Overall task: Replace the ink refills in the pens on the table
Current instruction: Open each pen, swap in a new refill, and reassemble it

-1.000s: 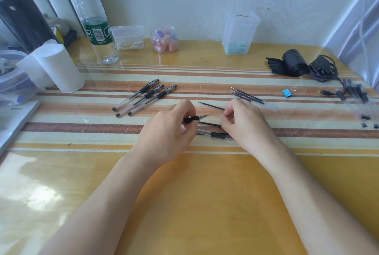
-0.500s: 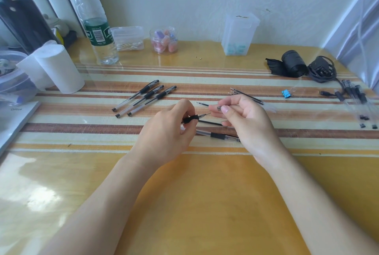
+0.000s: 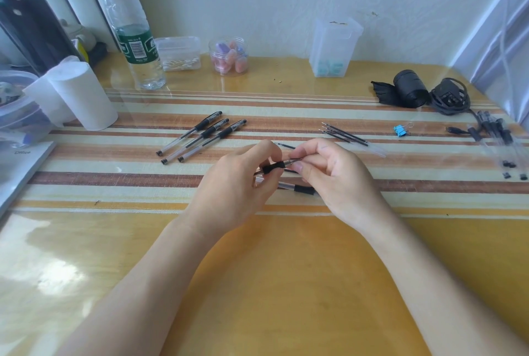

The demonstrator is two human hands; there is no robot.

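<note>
My left hand [image 3: 234, 184] grips a clear pen with a black grip sleeve [image 3: 273, 168], its tip pointing right. My right hand [image 3: 335, 175] pinches the pen's tip end, thumb and forefinger closed on a small tip piece there. Under my hands a second clear pen [image 3: 297, 188] lies on the table. Three capped pens [image 3: 200, 136] lie side by side to the left. Several loose black refills [image 3: 345, 134] lie to the right of centre, and one refill end [image 3: 283, 146] shows just behind my fingers.
A water bottle [image 3: 137, 49], a paper roll [image 3: 83, 95], small plastic containers [image 3: 333, 46] and a jar [image 3: 228, 55] line the back. A black roll and cable [image 3: 423, 92], a blue binder clip [image 3: 400, 130] and more pens [image 3: 498, 138] lie at the right. A book edge [image 3: 17, 167] is left.
My right hand lifted off the table with a small piece and moved left to the tip of the pen held in my left hand. The left hand stayed nearly still.
</note>
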